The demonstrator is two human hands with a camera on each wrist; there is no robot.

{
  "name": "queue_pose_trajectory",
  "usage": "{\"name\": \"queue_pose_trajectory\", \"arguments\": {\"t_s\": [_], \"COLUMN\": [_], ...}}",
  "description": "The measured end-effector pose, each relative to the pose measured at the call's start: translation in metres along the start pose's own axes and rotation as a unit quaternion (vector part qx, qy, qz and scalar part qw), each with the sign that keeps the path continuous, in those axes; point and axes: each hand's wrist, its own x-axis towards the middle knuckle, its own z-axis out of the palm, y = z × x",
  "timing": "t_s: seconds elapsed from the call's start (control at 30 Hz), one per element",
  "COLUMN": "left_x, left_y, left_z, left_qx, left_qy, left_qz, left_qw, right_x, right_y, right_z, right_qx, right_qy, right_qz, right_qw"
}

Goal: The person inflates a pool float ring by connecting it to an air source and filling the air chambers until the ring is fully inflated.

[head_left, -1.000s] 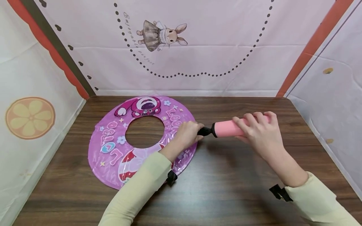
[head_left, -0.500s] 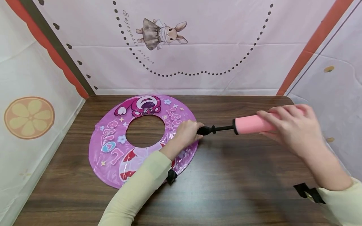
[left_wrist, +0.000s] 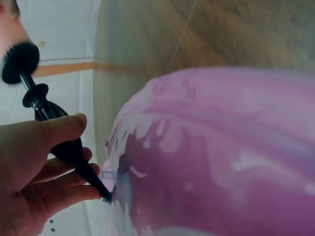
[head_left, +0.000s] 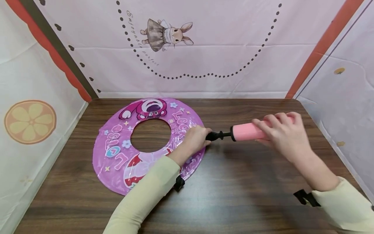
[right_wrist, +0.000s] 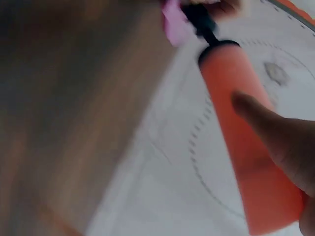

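Note:
A pink hand pump (head_left: 246, 131) with a black end is held up to the right of a purple printed swim ring (head_left: 109, 169). My right hand (head_left: 284, 135) grips the pink barrel, fingers wrapped over it. My left hand (head_left: 195, 139) holds the pump's black handle and nozzle end against the ring's right side. In the left wrist view, thumb and fingers pinch this black part (left_wrist: 69, 150), whose thin tip meets the ring near a small clear valve piece (left_wrist: 109, 175). A short length of black rod shows between handle and barrel. The ring looks partly puffed up.
Everything is over a dark wood-grain table (head_left: 228, 198). Pale printed cloth walls (head_left: 222, 42) stand behind it and at both sides. Black straps (head_left: 306, 198) hang from the sleeve cuffs.
My right hand first pulled the pink barrel right, baring a long black rod, then moved back left, so less rod shows now. The left hand stays almost in place at the ring.

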Motion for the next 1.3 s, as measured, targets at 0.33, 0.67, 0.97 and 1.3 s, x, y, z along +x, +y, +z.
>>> {"name": "queue_pose_trajectory", "arguments": {"t_s": [0.33,0.67,0.97,1.3], "left_x": [0.0,0.002,-0.003,-0.002], "left_y": [0.001,-0.001,-0.006,-0.006], "left_z": [0.007,0.004,0.005,0.008], "left_qx": [0.009,0.01,0.0,-0.002], "left_qy": [0.016,-0.012,-0.005,0.024], "left_qz": [0.006,0.006,0.018,0.023], "left_qw": [0.9998,0.9999,0.9998,0.9994], "right_x": [0.0,-0.015,-0.033,0.0], "right_y": [-0.025,0.017,0.046,-0.014], "right_z": [0.027,-0.008,-0.031,0.016], "right_qx": [-0.006,0.019,0.009,-0.013], "right_qy": [-0.027,-0.013,-0.04,-0.05], "right_qz": [0.024,0.039,0.074,0.036], "right_qw": [0.999,0.999,0.996,0.998]}}
